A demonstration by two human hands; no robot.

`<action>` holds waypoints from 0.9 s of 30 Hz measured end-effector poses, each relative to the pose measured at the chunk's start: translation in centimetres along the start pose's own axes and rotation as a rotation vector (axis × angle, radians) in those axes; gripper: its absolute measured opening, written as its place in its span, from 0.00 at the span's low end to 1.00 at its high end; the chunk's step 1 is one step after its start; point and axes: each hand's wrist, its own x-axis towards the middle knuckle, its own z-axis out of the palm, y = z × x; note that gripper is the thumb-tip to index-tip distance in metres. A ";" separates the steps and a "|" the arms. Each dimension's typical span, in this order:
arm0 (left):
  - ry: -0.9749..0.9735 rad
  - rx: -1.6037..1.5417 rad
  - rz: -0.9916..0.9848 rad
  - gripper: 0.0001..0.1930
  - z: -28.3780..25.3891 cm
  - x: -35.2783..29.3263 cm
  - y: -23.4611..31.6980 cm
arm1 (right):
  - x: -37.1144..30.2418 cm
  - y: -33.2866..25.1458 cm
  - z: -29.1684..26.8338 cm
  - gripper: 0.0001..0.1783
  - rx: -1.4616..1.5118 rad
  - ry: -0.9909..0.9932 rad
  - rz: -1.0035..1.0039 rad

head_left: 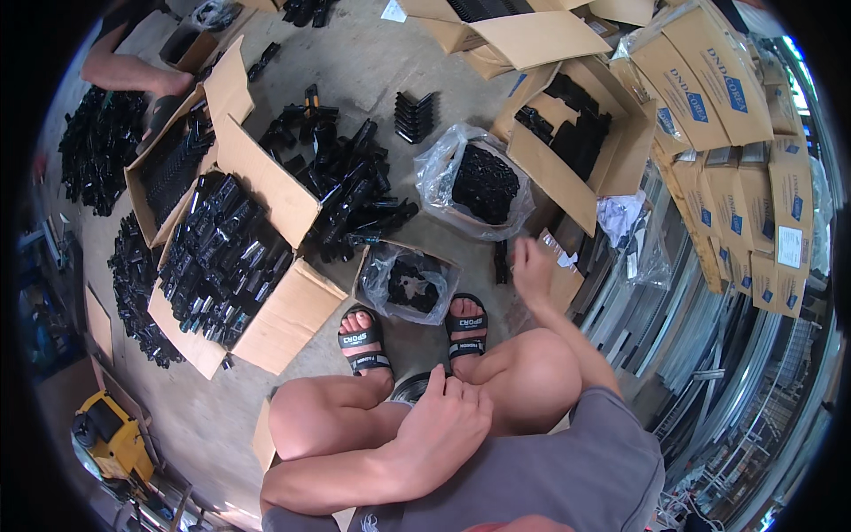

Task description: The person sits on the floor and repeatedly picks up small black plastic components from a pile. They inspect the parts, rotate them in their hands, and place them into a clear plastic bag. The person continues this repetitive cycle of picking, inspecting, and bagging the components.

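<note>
My left hand (448, 412) is in front of my body between my knees, its fingers bent; what they hold, if anything, is hidden. Farther out, my right hand (532, 270) hovers just right of a narrow black part (502, 262) on the floor. Its fingers are curled together, and I cannot make out anything between them. Between my feet and the black part is a small carton (362, 277) lined with clear plastic, holding small black pieces (417, 297). Behind it, a larger plastic-lined box (434, 173) holds many small black pieces (486, 186).
Glossy black parts (222, 257) fill an open carton at left, with loose piles (346, 191) beside it. A neat stack of black parts (412, 117) lies farther back. An open carton (625, 151), stacked cartons (736, 204) and long metal profiles (674, 328) line the right. Another person's leg (133, 71) shows top left.
</note>
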 end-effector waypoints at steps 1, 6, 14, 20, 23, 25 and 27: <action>0.004 -0.015 -0.002 0.18 0.1 0.1 0.1 | -1.7 1.3 1.0 0.15 -0.067 -0.052 -0.013; -0.030 -0.009 0.007 0.19 0.7 0.6 -0.1 | -4.8 2.7 4.1 0.12 -0.335 -0.119 -0.131; -0.008 -0.005 -0.085 0.17 1.7 1.2 0.1 | -0.2 -3.4 2.8 0.11 -0.059 -0.076 -0.439; 0.012 -0.012 -0.043 0.20 1.9 1.8 -0.2 | 8.5 -4.0 3.4 0.12 -0.117 0.124 -0.486; 0.011 -0.013 -0.093 0.22 1.2 1.5 -1.1 | 9.8 -4.8 3.7 0.12 -0.114 -0.026 -0.369; 0.001 -0.013 -0.147 0.25 0.7 1.1 -1.5 | 9.3 -8.0 2.6 0.11 0.031 -0.055 -0.361; 0.021 -0.020 -0.144 0.25 0.3 1.3 -1.6 | 10.7 -11.2 1.8 0.11 0.067 -0.082 -0.500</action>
